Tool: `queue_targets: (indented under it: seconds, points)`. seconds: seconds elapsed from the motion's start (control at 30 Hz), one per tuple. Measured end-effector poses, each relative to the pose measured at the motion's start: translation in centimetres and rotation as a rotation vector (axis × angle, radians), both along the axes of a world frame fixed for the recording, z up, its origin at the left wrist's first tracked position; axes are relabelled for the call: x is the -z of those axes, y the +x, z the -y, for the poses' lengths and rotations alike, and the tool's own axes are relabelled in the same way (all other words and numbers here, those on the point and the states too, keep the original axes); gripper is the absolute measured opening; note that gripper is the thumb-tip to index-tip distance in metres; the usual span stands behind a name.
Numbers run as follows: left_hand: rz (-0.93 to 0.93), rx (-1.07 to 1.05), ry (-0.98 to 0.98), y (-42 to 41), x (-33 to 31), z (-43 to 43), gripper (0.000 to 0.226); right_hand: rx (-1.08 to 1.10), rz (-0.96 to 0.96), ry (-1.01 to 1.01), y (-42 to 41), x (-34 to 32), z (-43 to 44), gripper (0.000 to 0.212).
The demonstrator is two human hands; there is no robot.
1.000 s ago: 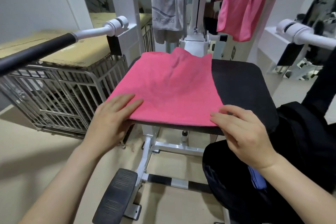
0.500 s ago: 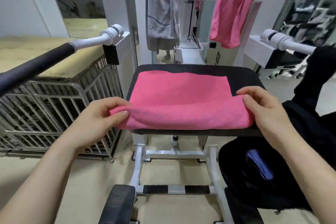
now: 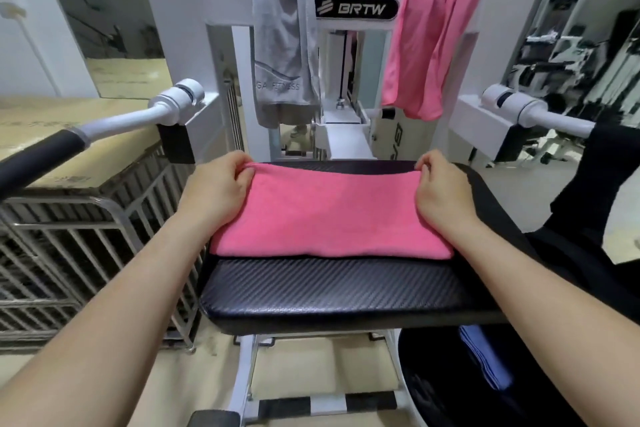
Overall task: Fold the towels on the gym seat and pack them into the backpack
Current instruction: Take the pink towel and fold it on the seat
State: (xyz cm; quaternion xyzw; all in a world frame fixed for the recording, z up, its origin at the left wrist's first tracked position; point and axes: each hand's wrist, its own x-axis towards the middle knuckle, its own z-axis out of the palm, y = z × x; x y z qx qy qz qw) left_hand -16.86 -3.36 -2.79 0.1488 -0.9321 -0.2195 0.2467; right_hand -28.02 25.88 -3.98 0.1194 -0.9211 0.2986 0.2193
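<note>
A pink towel (image 3: 332, 215) lies folded in half on the black gym seat (image 3: 329, 291), its folded edge toward me. My left hand (image 3: 216, 189) pinches its far left corner and my right hand (image 3: 438, 191) pinches its far right corner at the back of the seat. A grey towel (image 3: 284, 45) and a second pink towel (image 3: 427, 45) hang over the white machine frame behind. The black backpack (image 3: 450, 374) stands open at the lower right, with a blue folded cloth (image 3: 485, 360) inside.
The machine's padded arm (image 3: 41, 156) reaches in from the left and another arm (image 3: 533, 113) from the right. A metal cage with cardboard boxes (image 3: 69, 218) stands to the left. Black fabric (image 3: 606, 177) hangs at the right edge. Beige floor lies below.
Both hands carried the towel's near edge away from me to its far edge, folding it in half. The view tilted down and closer to the seat.
</note>
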Motion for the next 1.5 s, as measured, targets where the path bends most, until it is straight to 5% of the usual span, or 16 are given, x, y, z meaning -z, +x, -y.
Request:
queue_targets:
  seconds: [0.13, 0.2, 0.4, 0.6, 0.8, 0.93, 1.1, 1.23, 1.3, 1.4, 1.5]
  points:
    - [0.089, -0.080, -0.071, -0.3, 0.0, 0.9, 0.024, 0.004, -0.084, 0.383, 0.1, 0.4, 0.3, 0.019]
    - [0.134, -0.110, -0.109, -0.3, 0.3, 0.8, 0.031, 0.035, -0.056, 0.467, 0.1, 0.3, 0.3, 0.035]
    - [0.166, -0.051, -0.062, 0.3, 0.6, 0.9, 0.040, -0.250, 0.327, 0.394, -1.0, -2.1, -1.6, 0.056]
    - [0.243, 0.111, 0.085, 0.7, -0.7, -0.5, 0.027, -0.375, 0.438, 0.493, -0.7, -4.4, -0.8, 0.031]
    - [0.001, 0.077, 0.897, 2.2, -1.3, 0.2, 0.024, -0.439, 0.802, 0.027, -2.4, -6.2, -0.8, 0.062]
    - [-0.062, 0.138, 1.239, 4.3, -2.2, -2.3, 0.031, -0.308, 0.354, 0.033, -4.8, -8.8, 2.8, 0.066]
    - [-0.111, 0.213, 1.260, 9.0, -2.1, -5.8, 0.044, -0.349, -0.081, 0.190, -4.5, -10.0, 13.4, 0.065]
    - [-0.023, 0.122, 0.970, 12.2, 0.1, -5.9, 0.048, -0.643, -0.051, 0.466, 0.0, -7.7, 17.7, 0.050]
    - [-0.007, 0.082, 0.975, 12.9, 1.0, -5.4, 0.034, -0.859, 0.129, 0.463, 4.1, -6.8, 16.4, 0.046]
    - [0.012, 0.180, 1.084, 14.0, 2.1, -3.9, 0.031, -1.040, 0.346, 0.625, 9.8, -5.6, 12.5, 0.073]
    - [0.076, 0.362, 1.046, 14.7, 2.4, -2.5, 0.058, -1.107, 0.249, 0.807, 12.5, -3.3, 9.3, 0.104]
